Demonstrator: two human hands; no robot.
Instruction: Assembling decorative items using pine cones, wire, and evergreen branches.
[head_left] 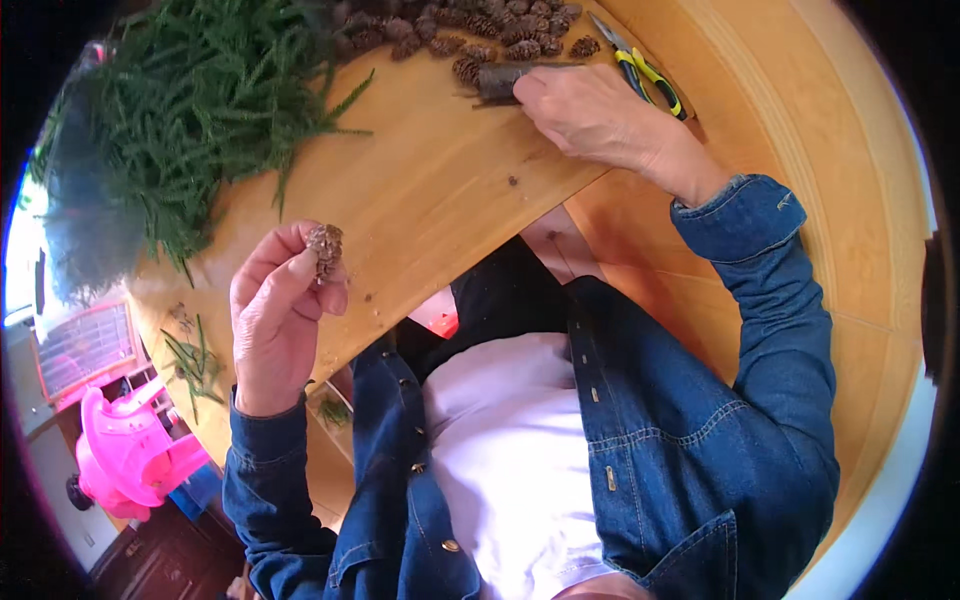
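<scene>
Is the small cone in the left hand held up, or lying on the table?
Held up: the left hand pinches the cone at its fingertips, above the wooden table.

1. No packages, labels, signs or screens appear anywhere on the wooden table or around it.

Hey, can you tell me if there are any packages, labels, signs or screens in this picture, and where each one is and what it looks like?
None show: no package, label, sign or screen.
What is there instead:
Left hand: holds up a small brown pine cone.
Right hand: rests on a dark stick on the wooden table.
Pile of pine cones: far edge.
Green branches: far left.
Yellow-handled pliers: beside the right hand.
</scene>
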